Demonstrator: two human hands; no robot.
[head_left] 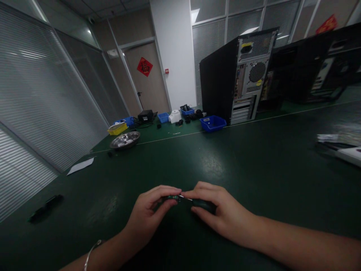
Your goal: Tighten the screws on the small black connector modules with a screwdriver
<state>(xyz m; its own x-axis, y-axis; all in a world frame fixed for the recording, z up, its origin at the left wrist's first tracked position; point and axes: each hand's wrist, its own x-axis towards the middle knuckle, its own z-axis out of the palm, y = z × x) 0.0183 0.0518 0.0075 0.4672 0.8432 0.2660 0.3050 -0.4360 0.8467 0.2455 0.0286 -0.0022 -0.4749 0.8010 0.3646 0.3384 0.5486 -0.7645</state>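
Note:
Between the thumb and fingers of my left hand (152, 205) is a small green circuit board (173, 197), mostly covered by the fingers. My right hand (220, 207) is closed round the dark handle of a screwdriver (203, 204). Its thin metal shaft points left, and the tip meets the edge of the board or lies just beside it; I cannot tell which. Both hands are just above the green tabletop (175, 165), close together at the front.
A dark, elongated object (46, 208) lies at the left. Farther back are a metal dish (125, 140) with small parts, a yellow tray (117, 129), a blue bin (213, 123) and a black computer tower (218, 75). A white-edged item (348, 152) lies at the right.

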